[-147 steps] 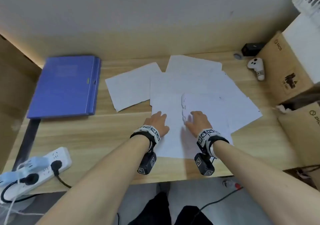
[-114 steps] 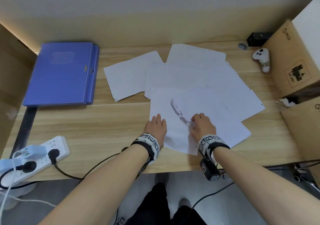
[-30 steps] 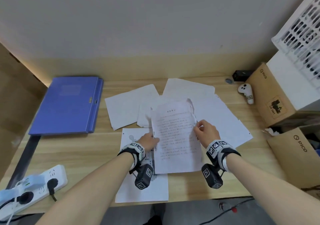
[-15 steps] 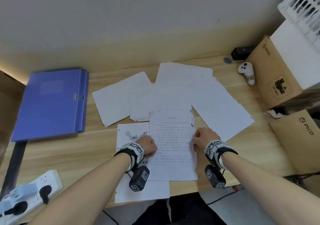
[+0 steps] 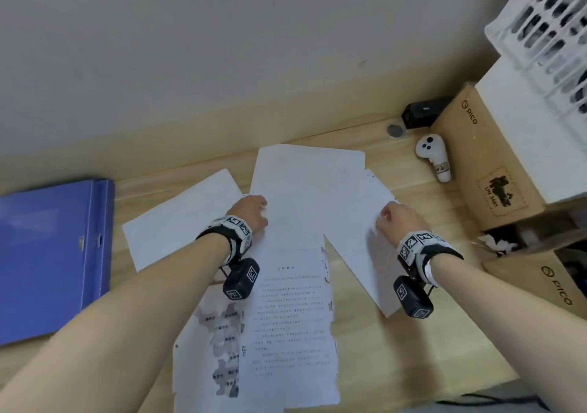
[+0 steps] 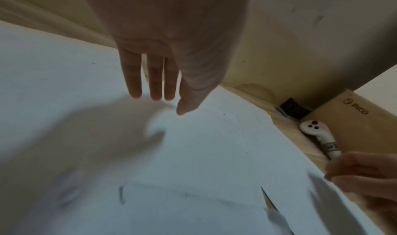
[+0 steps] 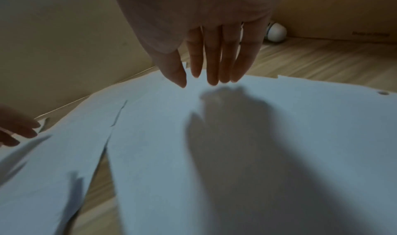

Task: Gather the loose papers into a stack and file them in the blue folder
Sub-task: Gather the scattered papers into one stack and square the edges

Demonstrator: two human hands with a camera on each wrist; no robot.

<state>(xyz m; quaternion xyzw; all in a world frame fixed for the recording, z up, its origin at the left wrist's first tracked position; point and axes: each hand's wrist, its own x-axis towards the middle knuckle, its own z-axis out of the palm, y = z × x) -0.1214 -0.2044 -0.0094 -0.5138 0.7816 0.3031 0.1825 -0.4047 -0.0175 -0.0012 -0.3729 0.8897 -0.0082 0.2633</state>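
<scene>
On the wooden desk [image 5: 365, 139], loose white papers lie spread from centre to right, overlapping one another. At the far left edge lies the blue folder [image 5: 47, 253], closed and flat, well apart from both hands. Stacked cardboard boxes [image 5: 495, 164] stand along the right side, with a white slatted crate [image 5: 546, 24] above them.

Nearest the desk's front edge, a printed sheet [image 5: 292, 326] lies face up, partly covering a sheet with a grey figure [image 5: 206, 349] to its left. Beyond these, a blank sheet [image 5: 305, 196] sits at centre, another blank sheet [image 5: 181, 218] lies angled to its left, and a third [image 5: 359, 237] lies angled to the right.

The left hand [image 5: 252, 214] hangs over the left edge of the centre blank sheet; the left wrist view shows its fingers [image 6: 154, 79] straight and together, tips at or just above the paper, gripping nothing. The right hand [image 5: 400, 222] is over the right-hand angled sheet; the right wrist view shows its fingers [image 7: 214, 60] extended, tips just at the paper's far edge, holding nothing. Whether either hand actually touches the paper cannot be told.

A white controller [image 5: 433, 158] lies beside the boxes, with a small black device [image 5: 422, 115] and a grey disc [image 5: 394, 131] near the wall.
</scene>
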